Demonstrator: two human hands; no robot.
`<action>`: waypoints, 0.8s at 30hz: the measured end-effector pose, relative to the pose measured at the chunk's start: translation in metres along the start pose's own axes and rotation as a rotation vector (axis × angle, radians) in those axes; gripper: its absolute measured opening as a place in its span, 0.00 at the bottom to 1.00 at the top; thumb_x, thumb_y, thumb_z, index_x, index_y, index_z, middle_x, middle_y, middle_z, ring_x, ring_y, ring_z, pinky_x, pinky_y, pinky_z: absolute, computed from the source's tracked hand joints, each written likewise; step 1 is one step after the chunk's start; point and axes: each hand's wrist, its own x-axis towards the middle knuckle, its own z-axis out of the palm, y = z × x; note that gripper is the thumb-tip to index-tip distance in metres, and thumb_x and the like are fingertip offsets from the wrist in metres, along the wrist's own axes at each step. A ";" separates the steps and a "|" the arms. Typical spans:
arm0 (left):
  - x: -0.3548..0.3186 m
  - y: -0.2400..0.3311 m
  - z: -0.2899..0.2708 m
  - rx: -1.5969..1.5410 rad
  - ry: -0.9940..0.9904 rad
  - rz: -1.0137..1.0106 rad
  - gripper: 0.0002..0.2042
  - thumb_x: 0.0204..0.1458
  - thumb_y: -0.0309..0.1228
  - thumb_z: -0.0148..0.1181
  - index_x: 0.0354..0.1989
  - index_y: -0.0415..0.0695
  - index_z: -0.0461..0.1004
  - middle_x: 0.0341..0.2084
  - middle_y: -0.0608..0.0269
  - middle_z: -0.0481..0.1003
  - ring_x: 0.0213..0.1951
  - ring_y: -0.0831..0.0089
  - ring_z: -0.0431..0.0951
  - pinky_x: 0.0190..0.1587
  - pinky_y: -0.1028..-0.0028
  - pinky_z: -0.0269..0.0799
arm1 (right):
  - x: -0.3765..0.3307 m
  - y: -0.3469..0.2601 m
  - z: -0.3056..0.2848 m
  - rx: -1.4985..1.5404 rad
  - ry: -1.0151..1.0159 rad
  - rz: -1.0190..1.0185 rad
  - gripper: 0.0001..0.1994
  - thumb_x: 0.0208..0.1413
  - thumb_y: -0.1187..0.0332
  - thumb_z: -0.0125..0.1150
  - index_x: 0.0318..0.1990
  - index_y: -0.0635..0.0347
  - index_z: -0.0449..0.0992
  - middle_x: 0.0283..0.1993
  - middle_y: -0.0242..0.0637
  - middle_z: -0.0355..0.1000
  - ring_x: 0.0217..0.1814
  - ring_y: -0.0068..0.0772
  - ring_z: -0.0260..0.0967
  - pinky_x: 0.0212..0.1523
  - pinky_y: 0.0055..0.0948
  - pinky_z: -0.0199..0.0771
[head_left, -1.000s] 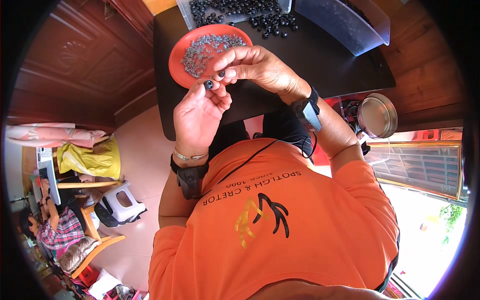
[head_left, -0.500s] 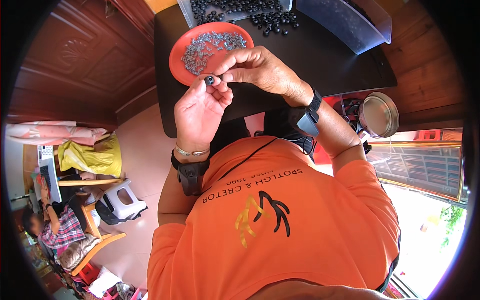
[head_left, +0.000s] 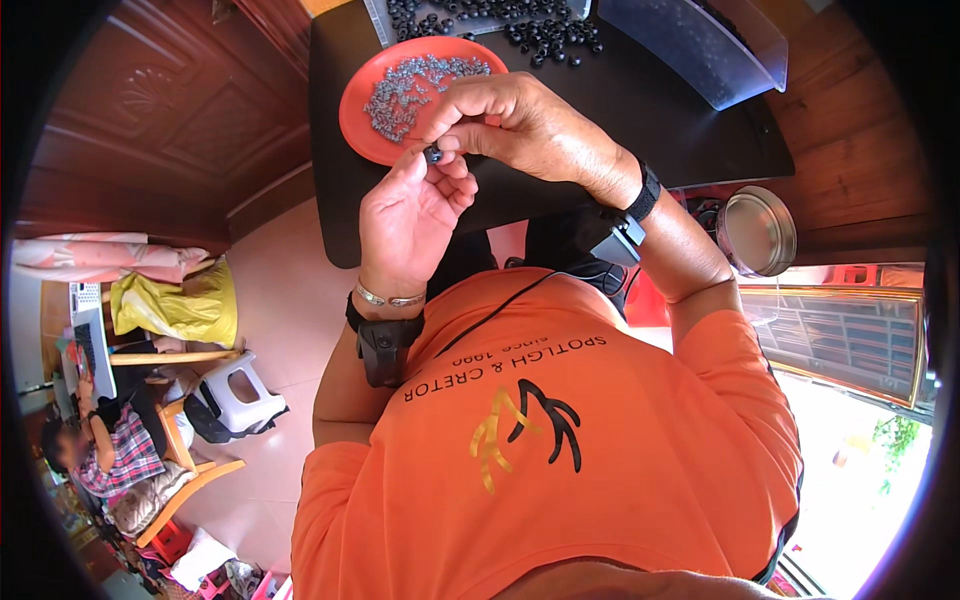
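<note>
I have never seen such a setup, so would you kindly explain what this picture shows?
There is no machine: a person works bare-handed, seen by a fisheye camera on their head, looking down, so straight edges bend. On the dark table are a red plate of small silvery pieces, a clear tray, loose black beads and a translucent bin. The left hand pinches a black piece; the right hand is right at it, anything it holds too small to tell.

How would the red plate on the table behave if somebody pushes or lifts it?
The red plate would probably feel stiff, since its rim shows an even curve. Pushed, it may slide on the dark tabletop, which looks smooth. If tilted, the small silvery pieces could shift or spill, because they lie loose.
</note>
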 end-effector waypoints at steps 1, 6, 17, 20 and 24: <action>0.000 0.000 0.001 -0.003 0.001 -0.009 0.13 0.61 0.35 0.45 0.41 0.37 0.69 0.34 0.58 0.72 0.37 0.66 0.73 0.44 0.69 0.69 | 0.000 0.000 0.000 0.000 -0.001 0.002 0.04 0.56 0.72 0.60 0.38 0.60 0.77 0.35 0.31 0.74 0.37 0.22 0.74 0.40 0.23 0.74; -0.001 -0.002 -0.001 -0.013 0.020 -0.012 0.13 0.61 0.36 0.45 0.42 0.37 0.69 0.33 0.58 0.72 0.37 0.66 0.73 0.44 0.69 0.69 | 0.000 0.002 0.002 -0.171 0.026 -0.150 0.05 0.55 0.74 0.60 0.38 0.60 0.77 0.34 0.31 0.74 0.35 0.23 0.74 0.38 0.23 0.75; -0.002 -0.002 0.003 -0.001 0.061 -0.030 0.14 0.62 0.37 0.44 0.41 0.37 0.69 0.33 0.58 0.72 0.37 0.66 0.73 0.43 0.69 0.68 | -0.011 0.015 0.014 0.257 0.122 0.043 0.07 0.54 0.78 0.60 0.41 0.63 0.78 0.37 0.31 0.75 0.39 0.21 0.73 0.42 0.21 0.75; -0.003 -0.002 0.004 0.002 0.064 -0.029 0.14 0.61 0.37 0.45 0.42 0.37 0.70 0.34 0.57 0.73 0.37 0.66 0.73 0.42 0.69 0.68 | -0.014 0.015 0.015 0.283 0.117 0.045 0.10 0.52 0.79 0.61 0.43 0.62 0.77 0.42 0.33 0.75 0.44 0.24 0.73 0.46 0.23 0.74; -0.005 -0.002 0.010 -0.002 0.076 0.005 0.13 0.61 0.36 0.45 0.44 0.40 0.71 0.38 0.61 0.73 0.38 0.70 0.73 0.42 0.70 0.68 | -0.021 0.008 0.018 0.337 0.092 0.028 0.15 0.51 0.81 0.62 0.48 0.61 0.76 0.44 0.34 0.74 0.44 0.24 0.72 0.44 0.23 0.76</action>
